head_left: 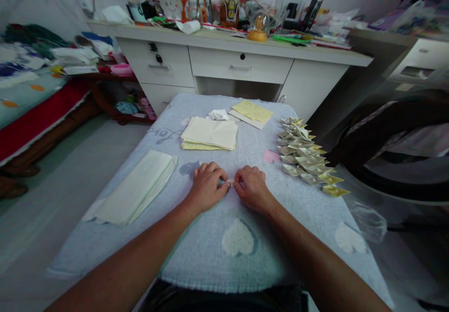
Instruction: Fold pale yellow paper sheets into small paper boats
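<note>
Over the middle of the cloth-covered table, my left hand and my right hand are close together. Both have their fingers pinched on a small pale piece of paper that shows in the gap between them. Most of it is hidden by the fingers, so its shape cannot be made out. Beyond my left hand lies a stack of cream and yellow paper sheets. Rows of folded paper boats stand to the right of my right hand.
Long folded pale sheets lie at the left. Behind the stack are a crumpled white tissue and yellow paper. A white desk crowded with jars and stationery stands at the back, a washing machine at the right.
</note>
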Motion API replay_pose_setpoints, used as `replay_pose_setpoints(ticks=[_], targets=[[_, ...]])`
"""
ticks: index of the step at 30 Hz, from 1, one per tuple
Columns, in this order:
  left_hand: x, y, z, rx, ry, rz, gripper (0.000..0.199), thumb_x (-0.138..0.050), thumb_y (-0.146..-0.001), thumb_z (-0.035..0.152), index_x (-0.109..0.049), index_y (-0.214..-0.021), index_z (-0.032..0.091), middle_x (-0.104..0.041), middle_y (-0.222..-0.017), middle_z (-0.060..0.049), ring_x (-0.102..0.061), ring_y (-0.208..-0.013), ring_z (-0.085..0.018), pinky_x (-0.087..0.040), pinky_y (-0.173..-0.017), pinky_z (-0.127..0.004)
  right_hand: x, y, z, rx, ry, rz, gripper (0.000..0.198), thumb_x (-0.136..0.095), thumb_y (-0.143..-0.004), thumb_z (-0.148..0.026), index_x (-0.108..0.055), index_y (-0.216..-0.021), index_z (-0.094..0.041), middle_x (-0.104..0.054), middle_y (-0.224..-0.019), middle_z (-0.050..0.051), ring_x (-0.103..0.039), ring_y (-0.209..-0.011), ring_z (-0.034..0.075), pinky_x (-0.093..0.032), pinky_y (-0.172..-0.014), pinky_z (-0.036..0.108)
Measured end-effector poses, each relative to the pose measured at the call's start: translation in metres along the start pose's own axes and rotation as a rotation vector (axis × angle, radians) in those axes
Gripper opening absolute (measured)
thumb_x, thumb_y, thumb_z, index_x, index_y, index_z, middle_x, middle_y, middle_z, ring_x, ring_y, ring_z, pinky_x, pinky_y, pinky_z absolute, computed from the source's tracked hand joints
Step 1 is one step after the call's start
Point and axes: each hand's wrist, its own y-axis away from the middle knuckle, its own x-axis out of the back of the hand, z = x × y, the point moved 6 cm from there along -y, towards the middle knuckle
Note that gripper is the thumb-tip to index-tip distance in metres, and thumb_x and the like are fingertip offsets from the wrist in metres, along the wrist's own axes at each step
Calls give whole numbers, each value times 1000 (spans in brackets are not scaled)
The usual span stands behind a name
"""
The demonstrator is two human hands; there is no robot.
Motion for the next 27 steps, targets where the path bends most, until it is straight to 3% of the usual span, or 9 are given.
replay_pose_setpoints(ticks=[4, 14, 20, 24, 27], targets=[[0, -2, -2, -5, 78, -20, 11, -65, -79, 31, -63, -83, 22, -58, -92, -3, -49, -96, -24, -35, -80, -37, 1, 2, 3, -5, -5, 56, 18, -62, -82, -28, -59, -96, -19, -59, -97, 8, -47, -92, 24, -30, -79, 37], [1, 0, 10, -158, 269, -56, 8, -58, -79, 17, -51, -74, 20, -57, -76, 0, -53, -76, -17, -40, -71, -30, 4, 7, -6, 169, -76, 27, 13, -57, -81, -15, -61, -92, -20, -55, -100, 7, -44, -94, 22, -32, -80, 35], [1, 3, 7, -1, 531, -89, 4, -57, -81, 22, -56, -81, 19, -56, -72, 3, -51, -66, -12, -40, -63, -24, 9, 10, -10, 222, -260, -1, 6, -55, -86, -14, -57, -89, -18, -61, -87, 3, -50, -88, 19, -35, -83, 33], [4, 3, 2, 93, 732, -57, 18, -59, -79, 24, -60, -96, 18, -57, -75, 2, -52, -67, -11, -41, -63, -22, 18, 10, -8, 213, -387, 41, 20, -60, -83, -17, -57, -102, -19, -63, -93, 4, -53, -91, 19, -39, -83, 32], [4, 2, 0, 110, 780, -58, 20, -59, -79, 23, -63, -97, 17, -58, -75, 2, -53, -69, -11, -42, -65, -23, 18, 11, -8, 222, -409, 4, 12, -62, -83, -20, -61, -95, -19, -64, -87, 2, -55, -85, 18, -39, -81, 31]])
